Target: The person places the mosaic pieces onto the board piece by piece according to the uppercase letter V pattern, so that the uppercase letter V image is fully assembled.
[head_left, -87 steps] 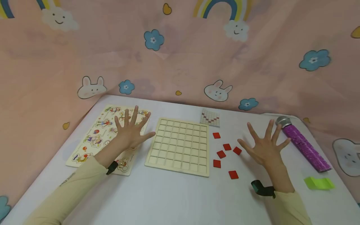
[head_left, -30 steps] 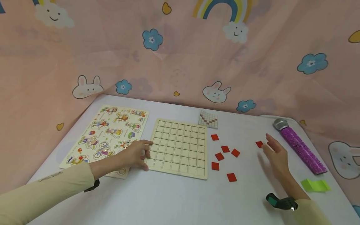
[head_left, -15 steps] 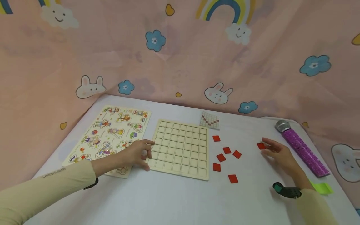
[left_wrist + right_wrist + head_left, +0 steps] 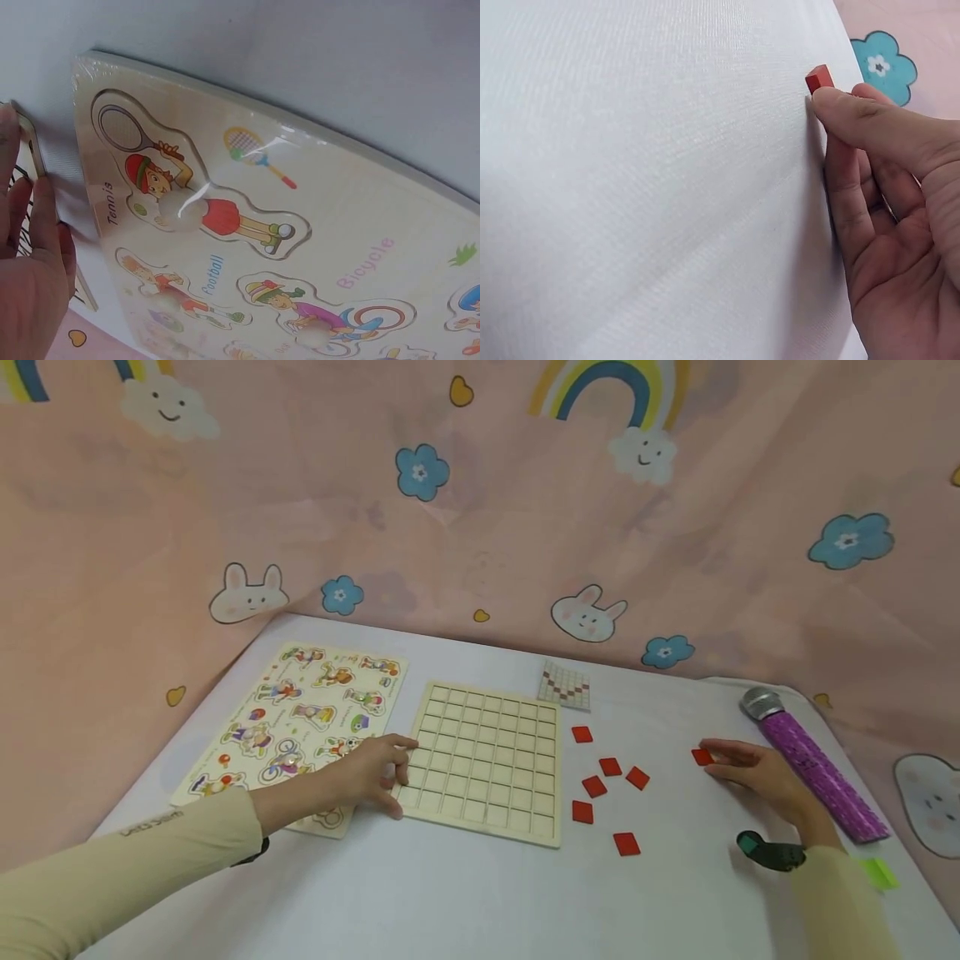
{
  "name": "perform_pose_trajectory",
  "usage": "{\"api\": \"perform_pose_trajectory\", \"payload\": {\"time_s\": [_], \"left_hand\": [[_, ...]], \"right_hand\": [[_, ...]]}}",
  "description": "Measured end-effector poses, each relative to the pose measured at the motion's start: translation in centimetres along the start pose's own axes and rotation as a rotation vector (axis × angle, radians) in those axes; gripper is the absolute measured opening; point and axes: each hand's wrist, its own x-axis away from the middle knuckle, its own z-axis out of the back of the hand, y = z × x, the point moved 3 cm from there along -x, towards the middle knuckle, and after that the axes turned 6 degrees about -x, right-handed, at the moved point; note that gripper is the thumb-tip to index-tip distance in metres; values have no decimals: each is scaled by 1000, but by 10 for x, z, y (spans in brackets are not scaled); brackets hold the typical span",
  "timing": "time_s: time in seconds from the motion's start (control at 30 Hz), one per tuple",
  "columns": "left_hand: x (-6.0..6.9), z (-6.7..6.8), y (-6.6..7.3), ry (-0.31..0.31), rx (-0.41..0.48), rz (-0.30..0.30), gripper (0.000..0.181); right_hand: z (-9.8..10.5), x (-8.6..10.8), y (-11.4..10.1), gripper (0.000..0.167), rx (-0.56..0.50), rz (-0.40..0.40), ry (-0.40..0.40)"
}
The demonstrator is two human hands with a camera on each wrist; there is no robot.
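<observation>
In the head view my left hand [image 4: 367, 774] rests at the left edge of a pale wooden grid board [image 4: 483, 760]. Its index fingertip touches that edge and its thumb lies by the near corner; other fingers are bent. The left wrist view shows only part of this hand [image 4: 30, 277] beside the board's edge. My right hand [image 4: 757, 772] pinches a small red square tile [image 4: 702, 757] between thumb and fingers, low over the white table. The tile [image 4: 820, 78] shows thick sides in the right wrist view. Several loose red tiles [image 4: 594, 786] lie right of the board.
A picture puzzle board [image 4: 311, 714] with knobs lies left of the grid board. Behind is a small pattern card [image 4: 564, 684] with a V shape. A purple glittery microphone [image 4: 821, 764] and a lime-green piece [image 4: 879, 873] lie at the right. A pink cloth backdrop [image 4: 480, 527] hangs behind.
Both hands were spread in the air at first. The left came down to the board's edge. The right, at first beside the red tile, now pinches it, with the wrist turned flatter.
</observation>
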Motion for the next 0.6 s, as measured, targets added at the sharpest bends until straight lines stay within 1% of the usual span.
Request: {"api": "perform_pose_trajectory", "payload": {"time_s": [0.1, 0.17, 0.23, 0.33, 0.43, 0.53, 0.6], "left_hand": [[-1, 0, 2, -6, 10, 11, 35], [-2, 0, 4, -10, 19, 22, 34], [-2, 1, 5, -12, 20, 38, 35], [-2, 1, 5, -12, 2, 56, 35], [-2, 0, 4, -7, -9, 57, 36], [-2, -1, 2, -5, 4, 42, 37], [-2, -2, 1, -9, 15, 42, 37]], "right_hand": [[3, 0, 2, 66, -12, -6, 11], [3, -1, 5, 66, -6, -16, 35], [3, -2, 9, 65, 9, -14, 73], [0, -5, 13, 63, 62, -9, 152], [-2, -6, 14, 63, 85, -11, 214], [-3, -4, 12, 65, 76, -23, 244], [-4, -2, 10, 65, 66, -23, 259]]}}
